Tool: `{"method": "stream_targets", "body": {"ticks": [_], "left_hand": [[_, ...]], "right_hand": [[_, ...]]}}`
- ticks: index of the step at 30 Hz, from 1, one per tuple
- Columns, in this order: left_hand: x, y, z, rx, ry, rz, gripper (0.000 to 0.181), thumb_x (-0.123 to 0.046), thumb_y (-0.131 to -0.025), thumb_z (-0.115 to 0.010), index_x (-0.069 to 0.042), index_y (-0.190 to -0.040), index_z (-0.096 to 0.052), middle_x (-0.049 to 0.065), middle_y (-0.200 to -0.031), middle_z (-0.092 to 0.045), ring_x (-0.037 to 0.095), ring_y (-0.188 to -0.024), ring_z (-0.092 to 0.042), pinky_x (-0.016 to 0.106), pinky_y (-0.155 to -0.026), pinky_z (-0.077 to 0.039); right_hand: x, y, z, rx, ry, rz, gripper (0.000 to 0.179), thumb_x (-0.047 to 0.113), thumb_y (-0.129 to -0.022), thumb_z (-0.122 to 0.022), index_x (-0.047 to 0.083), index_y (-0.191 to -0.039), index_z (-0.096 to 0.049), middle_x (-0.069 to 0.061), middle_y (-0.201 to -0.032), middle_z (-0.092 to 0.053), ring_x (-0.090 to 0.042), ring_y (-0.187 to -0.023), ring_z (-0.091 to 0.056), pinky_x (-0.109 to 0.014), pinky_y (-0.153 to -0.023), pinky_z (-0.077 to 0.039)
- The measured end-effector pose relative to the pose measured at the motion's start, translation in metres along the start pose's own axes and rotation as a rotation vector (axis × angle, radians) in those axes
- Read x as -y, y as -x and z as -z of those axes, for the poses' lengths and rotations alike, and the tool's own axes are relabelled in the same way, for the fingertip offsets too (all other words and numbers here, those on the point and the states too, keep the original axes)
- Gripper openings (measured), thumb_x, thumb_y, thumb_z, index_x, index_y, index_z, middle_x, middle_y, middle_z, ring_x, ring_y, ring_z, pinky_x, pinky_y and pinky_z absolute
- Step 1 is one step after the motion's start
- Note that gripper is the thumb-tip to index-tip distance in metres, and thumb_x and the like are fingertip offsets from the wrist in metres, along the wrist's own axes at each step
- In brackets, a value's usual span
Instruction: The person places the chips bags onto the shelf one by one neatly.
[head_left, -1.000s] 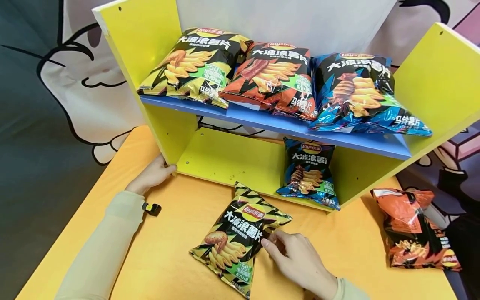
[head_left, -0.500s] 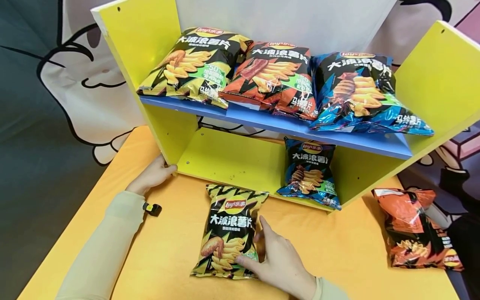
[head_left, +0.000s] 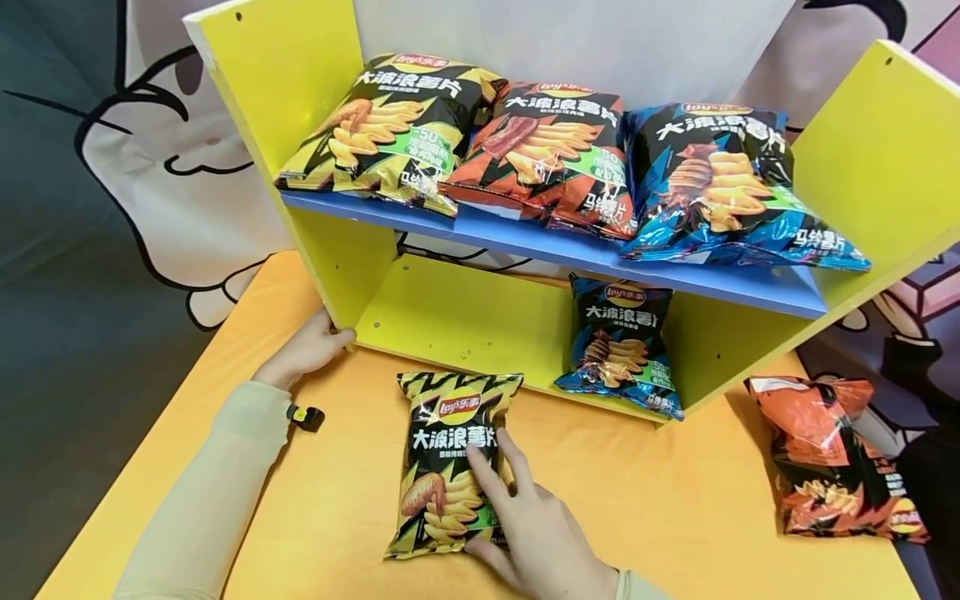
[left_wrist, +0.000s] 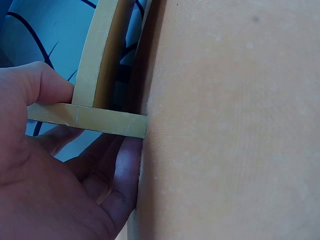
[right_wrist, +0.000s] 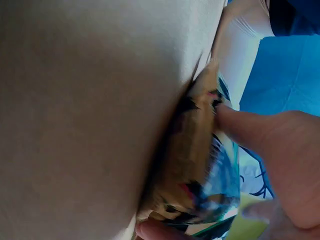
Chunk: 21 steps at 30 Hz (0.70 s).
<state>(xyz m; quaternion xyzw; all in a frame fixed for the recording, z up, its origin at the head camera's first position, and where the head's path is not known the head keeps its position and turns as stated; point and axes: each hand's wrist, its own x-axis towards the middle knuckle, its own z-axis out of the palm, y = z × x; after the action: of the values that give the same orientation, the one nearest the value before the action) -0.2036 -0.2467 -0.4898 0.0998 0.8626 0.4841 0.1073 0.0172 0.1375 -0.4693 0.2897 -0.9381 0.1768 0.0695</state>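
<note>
In the head view, a black and yellow bag of chips (head_left: 442, 467) lies face up on the orange tabletop, before the shelf. My right hand (head_left: 536, 525) is spread at its right side, one finger laid across its front and the thumb by its lower edge. Seen from the right wrist, the thumb (right_wrist: 245, 125) touches the bag (right_wrist: 185, 160). At the shelf's lower left corner, my left hand (head_left: 307, 346) grips the yellow shelf unit (head_left: 330, 258). The left wrist view has the thumb (left_wrist: 52, 87) on one side of its board (left_wrist: 100, 119) and fingers on the other.
Three chip bags, yellow, red (head_left: 551, 158) and blue (head_left: 712, 183), sit on the blue upper shelf (head_left: 495, 237). A blue bag (head_left: 622, 346) leans at the right of the lower compartment. Farther right, a red bag (head_left: 832, 462) lies on the table (head_left: 345, 500).
The yellow bag has turned from a slant to nearly straight and shifted left. My right hand has moved left with it, onto its front and side. The left hand stays put.
</note>
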Motion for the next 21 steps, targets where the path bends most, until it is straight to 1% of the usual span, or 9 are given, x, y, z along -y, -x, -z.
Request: {"method": "stream_targets", "body": {"ticks": [2, 4, 7, 10, 12, 15, 18, 21], "left_hand": [[0.000, 0.000, 0.000, -0.005, -0.005, 0.003, 0.054, -0.013, -0.104, -0.048, -0.005, -0.155, -0.031, 0.021, -0.136, -0.050, 0.033, -0.103, -0.055, 0.039, -0.089, -0.045], [0.000, -0.001, 0.000, -0.009, -0.008, 0.004, 0.055, -0.013, -0.104, -0.048, -0.004, -0.155, -0.030, 0.021, -0.137, -0.050, 0.033, -0.104, -0.055, 0.039, -0.089, -0.045], [0.000, -0.001, 0.000, -0.011, -0.007, 0.005, 0.059, -0.013, -0.103, -0.048, -0.003, -0.157, -0.027, 0.023, -0.144, -0.047, 0.034, -0.111, -0.054, 0.040, -0.092, -0.044], [0.000, 0.000, -0.001, -0.010, -0.004, 0.003, 0.061, -0.012, -0.104, -0.048, -0.003, -0.160, -0.025, 0.023, -0.150, -0.044, 0.034, -0.117, -0.050, 0.042, -0.094, -0.042], [0.000, 0.000, 0.000, -0.007, 0.001, 0.004, 0.062, -0.012, -0.104, -0.048, -0.004, -0.160, -0.024, 0.023, -0.150, -0.044, 0.034, -0.116, -0.051, 0.041, -0.093, -0.043], [0.000, 0.000, 0.000, -0.004, 0.001, 0.002, 0.060, -0.012, -0.104, -0.048, -0.004, -0.159, -0.026, 0.023, -0.145, -0.047, 0.033, -0.109, -0.053, 0.039, -0.089, -0.044], [0.000, -0.001, 0.000, -0.002, 0.001, 0.003, 0.058, -0.011, -0.104, -0.047, -0.003, -0.157, -0.027, 0.022, -0.139, -0.049, 0.033, -0.101, -0.055, 0.037, -0.085, -0.046], [-0.001, -0.001, 0.000, -0.002, 0.001, 0.005, 0.060, -0.012, -0.104, -0.047, -0.004, -0.159, -0.025, 0.023, -0.141, -0.048, 0.034, -0.102, -0.055, 0.038, -0.086, -0.046]], "right_hand": [[-0.001, 0.000, -0.001, 0.012, 0.020, 0.054, 0.106, 0.053, -0.083, -0.083, 0.027, -0.166, -0.023, -0.024, -0.167, -0.027, -0.014, -0.068, -0.067, -0.028, -0.057, -0.056], [-0.002, -0.002, -0.002, 0.016, 0.037, 0.090, 0.103, 0.049, -0.083, -0.084, 0.026, -0.165, -0.027, -0.026, -0.166, -0.028, -0.011, -0.064, -0.065, -0.026, -0.057, -0.055], [-0.004, -0.005, -0.002, -0.005, 0.061, 0.137, 0.093, 0.045, -0.083, -0.085, 0.021, -0.161, -0.039, -0.028, -0.162, -0.035, -0.009, -0.062, -0.065, -0.026, -0.057, -0.056], [-0.008, -0.009, 0.000, -0.020, 0.072, 0.172, 0.080, 0.041, -0.086, -0.084, 0.018, -0.154, -0.051, -0.028, -0.155, -0.046, -0.013, -0.063, -0.068, -0.028, -0.059, -0.058], [-0.011, -0.012, 0.000, -0.030, 0.064, 0.188, 0.071, 0.037, -0.087, -0.083, 0.017, -0.150, -0.057, -0.027, -0.148, -0.054, -0.016, -0.065, -0.071, -0.030, -0.061, -0.060], [-0.014, -0.014, 0.001, -0.041, 0.033, 0.197, 0.064, 0.033, -0.088, -0.083, 0.018, -0.146, -0.062, -0.025, -0.136, -0.064, -0.023, -0.076, -0.076, -0.033, -0.068, -0.062], [-0.016, -0.017, 0.000, -0.060, 0.001, 0.208, 0.059, 0.030, -0.088, -0.083, 0.018, -0.142, -0.065, -0.024, -0.127, -0.070, -0.026, -0.085, -0.078, -0.035, -0.073, -0.063], [-0.018, -0.019, 0.000, -0.089, -0.013, 0.228, 0.054, 0.028, -0.087, -0.084, 0.017, -0.137, -0.069, -0.023, -0.120, -0.074, -0.026, -0.087, -0.079, -0.035, -0.074, -0.063]]}}
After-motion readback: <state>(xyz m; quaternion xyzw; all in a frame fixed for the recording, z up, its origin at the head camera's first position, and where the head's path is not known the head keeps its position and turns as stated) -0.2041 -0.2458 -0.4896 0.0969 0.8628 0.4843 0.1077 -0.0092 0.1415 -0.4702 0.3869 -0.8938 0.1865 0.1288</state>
